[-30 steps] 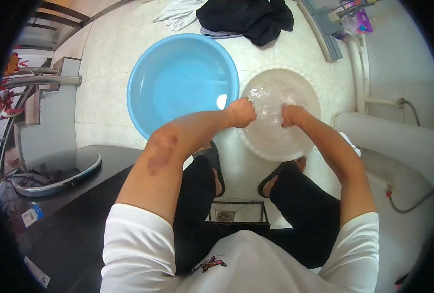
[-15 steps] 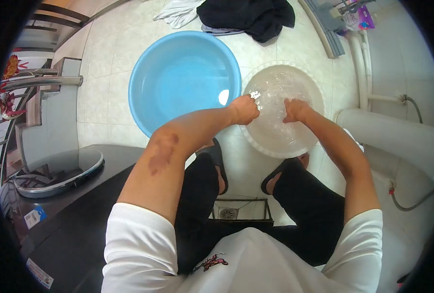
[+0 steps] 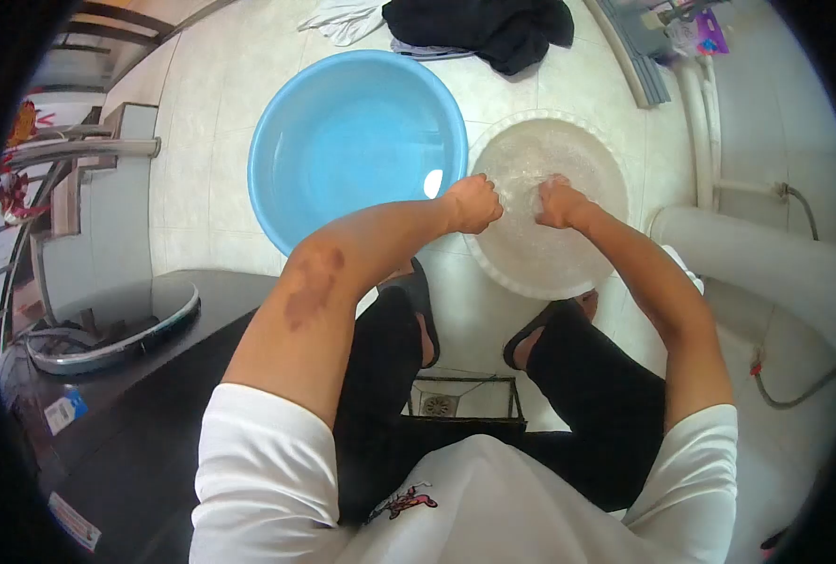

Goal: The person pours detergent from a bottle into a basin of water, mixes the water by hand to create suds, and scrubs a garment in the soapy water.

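A pale round basin [image 3: 550,273] with a scalloped rim holds rippling water. My left hand [image 3: 474,204] is closed at the basin's left rim; its fingertips are hidden from view, and what they grip cannot be made out. Over the middle of the basin my right hand [image 3: 559,202] is closed, its fingers bent at the water, with something small and whitish blurred beside them. To the left stands a larger blue basin [image 3: 343,160], with my left forearm across its lower right edge.
Dark clothes [image 3: 484,28] and a white cloth [image 3: 343,21] lie on the tiled floor beyond the basins. A thick white pipe [image 3: 747,249] runs at the right. A black surface with a round chrome-rimmed object [image 3: 117,329] is at the left. A drain [image 3: 439,405] lies between the feet.
My right hand has drawn its fingers in, after they were more spread half a second ago. My left hand has stayed at the rim. The basins sit slightly higher in view.
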The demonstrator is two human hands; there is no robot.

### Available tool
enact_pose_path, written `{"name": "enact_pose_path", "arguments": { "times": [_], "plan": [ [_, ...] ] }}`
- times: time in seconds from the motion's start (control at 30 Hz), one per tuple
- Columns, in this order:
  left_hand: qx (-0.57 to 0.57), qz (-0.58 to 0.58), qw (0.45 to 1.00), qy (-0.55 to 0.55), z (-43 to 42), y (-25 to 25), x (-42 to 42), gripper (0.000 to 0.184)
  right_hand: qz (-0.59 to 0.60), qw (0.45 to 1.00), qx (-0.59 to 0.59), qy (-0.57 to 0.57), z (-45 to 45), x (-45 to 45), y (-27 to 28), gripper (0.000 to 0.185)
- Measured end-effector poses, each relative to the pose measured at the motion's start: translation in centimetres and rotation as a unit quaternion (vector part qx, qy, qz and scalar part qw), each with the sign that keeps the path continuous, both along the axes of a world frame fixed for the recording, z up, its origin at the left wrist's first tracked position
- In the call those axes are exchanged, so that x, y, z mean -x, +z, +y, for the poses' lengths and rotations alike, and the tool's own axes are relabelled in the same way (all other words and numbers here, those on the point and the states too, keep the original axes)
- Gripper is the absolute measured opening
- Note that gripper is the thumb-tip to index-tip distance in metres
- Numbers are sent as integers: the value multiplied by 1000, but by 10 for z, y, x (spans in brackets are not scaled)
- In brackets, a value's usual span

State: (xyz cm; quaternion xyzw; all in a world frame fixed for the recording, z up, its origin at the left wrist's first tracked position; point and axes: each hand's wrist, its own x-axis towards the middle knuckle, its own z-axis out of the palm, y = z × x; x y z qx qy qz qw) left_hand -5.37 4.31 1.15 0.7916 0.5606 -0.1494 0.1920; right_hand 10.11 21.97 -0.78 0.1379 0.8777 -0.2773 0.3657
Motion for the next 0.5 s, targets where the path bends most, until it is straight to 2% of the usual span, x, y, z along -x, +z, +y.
{"name": "enact_pose_path", "arguments": {
  "times": [0.03,0.07,0.1,0.13,0.2,0.23,0.3,0.33,0.37,0.43,0.47,0.5],
  "plan": [
    [-10,1,1000,1,0,0,2,19,-80,987,-135,38,3,8,9,66],
    [-11,4,1000,3,0,1,3,19,-229,956,-76,169,11,16,-9,65],
    [-14,3,1000,-1,0,4,5,19,-224,956,-79,173,6,21,-5,65],
    [-15,-2,1000,-7,-1,6,4,18,-129,984,-30,118,-5,17,2,61],
    [-6,9,1000,-8,1,7,2,17,19,998,48,27,-14,22,4,56],
    [0,21,1000,-7,1,6,1,16,17,998,49,29,-7,22,5,56],
    [-8,13,1000,-6,-2,6,-1,16,-93,972,-149,155,7,20,9,55],
    [-20,12,1000,-10,-1,5,2,16,-202,953,-95,203,10,23,4,55],
    [-21,16,1000,-9,1,5,6,16,-198,954,-97,204,6,24,1,55],
    [-18,20,1000,-9,-1,5,2,16,-57,997,41,26,-12,10,-6,49],
    [-16,19,1000,-10,-1,4,2,16,-9,999,39,-29,-10,14,-9,50],
    [-19,18,1000,-10,0,3,3,15,-11,999,39,-26,-1,16,-6,50]
  ]
}}
